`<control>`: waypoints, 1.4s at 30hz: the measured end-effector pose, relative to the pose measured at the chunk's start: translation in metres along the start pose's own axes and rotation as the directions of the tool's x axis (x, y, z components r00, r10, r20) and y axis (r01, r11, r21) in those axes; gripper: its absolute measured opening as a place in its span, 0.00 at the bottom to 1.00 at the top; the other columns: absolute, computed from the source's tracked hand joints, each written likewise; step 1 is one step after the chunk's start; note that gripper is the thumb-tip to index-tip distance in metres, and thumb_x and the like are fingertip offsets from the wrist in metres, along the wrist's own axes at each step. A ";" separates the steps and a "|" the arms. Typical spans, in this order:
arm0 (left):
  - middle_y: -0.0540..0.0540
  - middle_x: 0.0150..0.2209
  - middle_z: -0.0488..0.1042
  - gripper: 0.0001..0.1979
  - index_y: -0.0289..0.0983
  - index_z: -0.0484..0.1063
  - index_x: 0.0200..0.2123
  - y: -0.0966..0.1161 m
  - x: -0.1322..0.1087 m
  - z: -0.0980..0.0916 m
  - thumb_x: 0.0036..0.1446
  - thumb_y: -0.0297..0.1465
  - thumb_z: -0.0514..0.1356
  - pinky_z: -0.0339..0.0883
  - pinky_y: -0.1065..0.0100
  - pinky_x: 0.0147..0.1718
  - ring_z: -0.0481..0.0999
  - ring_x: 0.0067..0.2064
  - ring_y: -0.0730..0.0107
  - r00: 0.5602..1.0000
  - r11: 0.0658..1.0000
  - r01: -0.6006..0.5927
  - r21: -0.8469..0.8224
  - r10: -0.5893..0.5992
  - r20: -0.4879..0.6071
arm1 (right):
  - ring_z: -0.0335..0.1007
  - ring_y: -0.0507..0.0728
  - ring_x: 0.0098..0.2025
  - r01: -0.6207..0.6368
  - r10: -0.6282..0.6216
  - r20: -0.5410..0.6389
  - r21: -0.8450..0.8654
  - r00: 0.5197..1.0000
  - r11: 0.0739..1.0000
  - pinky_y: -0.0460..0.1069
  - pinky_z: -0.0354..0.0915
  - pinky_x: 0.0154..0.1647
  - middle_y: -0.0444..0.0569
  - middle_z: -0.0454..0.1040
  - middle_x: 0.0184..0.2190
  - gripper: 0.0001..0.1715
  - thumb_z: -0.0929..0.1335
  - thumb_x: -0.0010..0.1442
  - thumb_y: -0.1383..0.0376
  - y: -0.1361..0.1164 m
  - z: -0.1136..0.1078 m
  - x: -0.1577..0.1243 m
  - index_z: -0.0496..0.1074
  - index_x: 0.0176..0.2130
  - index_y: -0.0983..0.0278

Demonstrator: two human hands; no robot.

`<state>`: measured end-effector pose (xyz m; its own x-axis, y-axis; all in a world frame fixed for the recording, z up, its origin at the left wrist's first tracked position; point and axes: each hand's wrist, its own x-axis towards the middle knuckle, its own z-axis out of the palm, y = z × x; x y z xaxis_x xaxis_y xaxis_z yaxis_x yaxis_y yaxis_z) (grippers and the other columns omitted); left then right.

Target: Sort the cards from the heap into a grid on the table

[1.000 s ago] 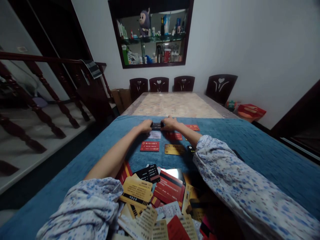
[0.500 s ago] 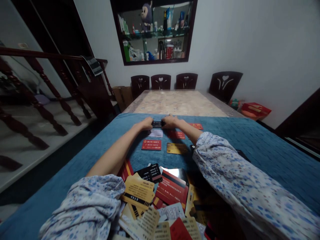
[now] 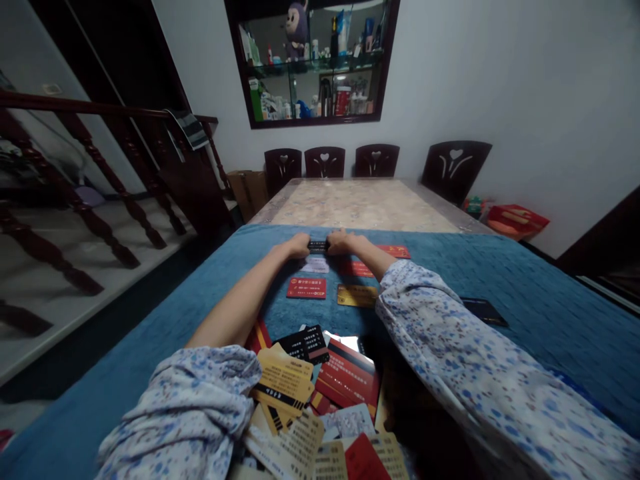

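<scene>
I'm gripping a black card (image 3: 318,247), left hand (image 3: 300,245) on its left end, right hand (image 3: 340,242) on its right. Holding it near the far edge of the cloth (image 3: 450,257); white card (image 3: 315,265) is lying just nearer, red card (image 3: 306,288) nearer still. Card pile (image 3: 350,383) is sitting closest.

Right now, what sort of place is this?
Probably a dining room in a home: dark wooden chairs with heart cutouts stand by a long, pale table, and a dark-framed wall cabinet holds a purple plush toy.

card pile (image 3: 347,380) before card rows (image 3: 306,288) | both on cloth (image 3: 540,293) | chairs (image 3: 390,161) behind table (image 3: 350,203)
</scene>
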<state>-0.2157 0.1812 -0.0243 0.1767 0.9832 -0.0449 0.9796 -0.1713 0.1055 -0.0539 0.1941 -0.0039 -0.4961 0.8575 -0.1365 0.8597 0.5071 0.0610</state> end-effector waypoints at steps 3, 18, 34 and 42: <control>0.40 0.42 0.77 0.17 0.32 0.76 0.39 0.000 -0.002 0.001 0.43 0.20 0.58 0.71 0.67 0.43 0.76 0.45 0.58 1.000 1.000 -0.001 -0.007 0.001 -0.007 | 0.61 0.71 0.62 -0.006 0.006 -0.002 -0.004 1.000 1.000 0.64 0.66 0.56 0.61 0.70 0.58 0.28 0.66 0.56 0.63 -0.001 0.000 0.000 0.72 0.56 0.65; 0.37 0.55 0.69 0.32 0.32 0.64 0.57 0.003 -0.029 -0.007 0.45 0.21 0.59 0.65 0.64 0.56 0.70 0.57 0.54 0.993 0.997 0.052 -0.051 -0.057 -0.101 | 0.56 0.72 0.61 0.098 -0.109 -0.117 -0.102 0.987 0.990 0.66 0.62 0.56 0.63 0.67 0.59 0.34 0.70 0.57 0.53 0.012 -0.009 -0.024 0.68 0.59 0.64; 0.34 0.58 0.65 0.25 0.31 0.69 0.55 0.017 -0.108 -0.008 0.53 0.21 0.54 0.62 0.53 0.58 0.64 0.60 0.51 0.952 0.999 -0.048 -0.003 0.045 -0.303 | 0.57 0.69 0.57 0.200 -0.194 -0.328 -0.016 0.924 0.980 0.60 0.59 0.52 0.59 0.72 0.54 0.20 0.66 0.63 0.61 0.006 -0.016 -0.097 0.72 0.54 0.63; 0.35 0.57 0.66 0.20 0.34 0.73 0.51 0.020 -0.146 0.003 0.56 0.24 0.55 0.63 0.49 0.56 0.65 0.59 0.50 0.948 0.996 -0.085 -0.001 0.080 -0.307 | 0.58 0.68 0.55 0.238 -0.220 -0.336 0.015 0.916 0.971 0.57 0.57 0.47 0.57 0.74 0.51 0.17 0.64 0.63 0.64 -0.006 -0.012 -0.138 0.75 0.50 0.62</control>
<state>-0.2217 0.0339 -0.0183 0.2169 0.9380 0.2704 0.9610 -0.2539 0.1099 0.0080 0.0740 0.0269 -0.6840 0.7033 0.1938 0.7185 0.6955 0.0120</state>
